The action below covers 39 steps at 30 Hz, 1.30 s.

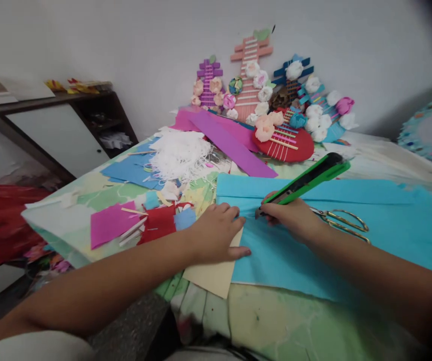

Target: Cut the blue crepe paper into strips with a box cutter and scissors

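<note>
A large sheet of turquoise paper (291, 260) lies across the front of the table. My left hand (218, 230) presses down with spread fingers on a cream card (216, 276) and on the sheet's left edge. In my right hand (287, 215) is a green and black utility knife (309, 178), tilted with its tip low at the turquoise paper, just right of my left fingers. Whether the blade touches the paper I cannot tell. Gold-handled scissors (346, 223) rest on the sheet, their blades partly hidden behind my right hand.
Behind the sheet lie purple paper strips (231, 143) and a heap of white shreds (182, 153). Pink paper (113, 223) and red scraps (159, 223) sit at the left. Decorated craft pieces with paper flowers (251, 80) lean against the wall. A dark cabinet (99, 113) stands at the left.
</note>
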### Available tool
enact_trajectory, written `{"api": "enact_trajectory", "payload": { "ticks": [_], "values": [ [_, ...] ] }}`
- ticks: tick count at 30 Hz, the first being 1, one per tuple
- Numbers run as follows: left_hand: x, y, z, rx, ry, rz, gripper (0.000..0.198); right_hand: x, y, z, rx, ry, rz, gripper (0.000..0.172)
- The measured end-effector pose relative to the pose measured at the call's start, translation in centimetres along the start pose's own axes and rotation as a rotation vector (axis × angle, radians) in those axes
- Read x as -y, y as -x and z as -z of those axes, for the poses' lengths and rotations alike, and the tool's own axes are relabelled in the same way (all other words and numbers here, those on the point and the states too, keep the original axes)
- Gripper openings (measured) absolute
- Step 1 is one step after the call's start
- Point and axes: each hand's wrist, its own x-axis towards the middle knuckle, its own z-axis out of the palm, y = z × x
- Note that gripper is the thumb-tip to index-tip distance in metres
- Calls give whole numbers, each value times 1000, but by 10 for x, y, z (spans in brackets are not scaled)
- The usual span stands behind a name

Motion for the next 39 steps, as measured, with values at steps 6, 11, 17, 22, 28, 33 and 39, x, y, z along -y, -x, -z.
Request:
{"api": "enact_trajectory", "payload": {
  "ticks": [6, 11, 17, 22, 28, 33, 39],
  "values": [
    [-9, 22, 19, 124, 13, 292, 87, 1, -4, -3, -42, -129, 10, 4],
    [2, 44, 33, 171, 183, 370, 58, -1, -5, -1, -5, -263, -24, 9],
    [18, 20, 69, 95, 314, 328, 25, 2, -3, -3, 13, -357, -51, 12],
    [21, -27, 48, 49, 236, 316, 26, 20, -9, 5, -119, -416, -16, 7],
    [7, -32, 13, -31, 76, 172, 32, 24, -11, 11, -185, -365, -17, 6],
    [-4, -19, -4, 0, 91, 50, 57, 10, -7, -2, -114, -292, -43, 5],
    [-4, -18, -18, 45, 72, 93, 64, -5, 1, -7, -95, 80, 39, 3]
  ]
}}
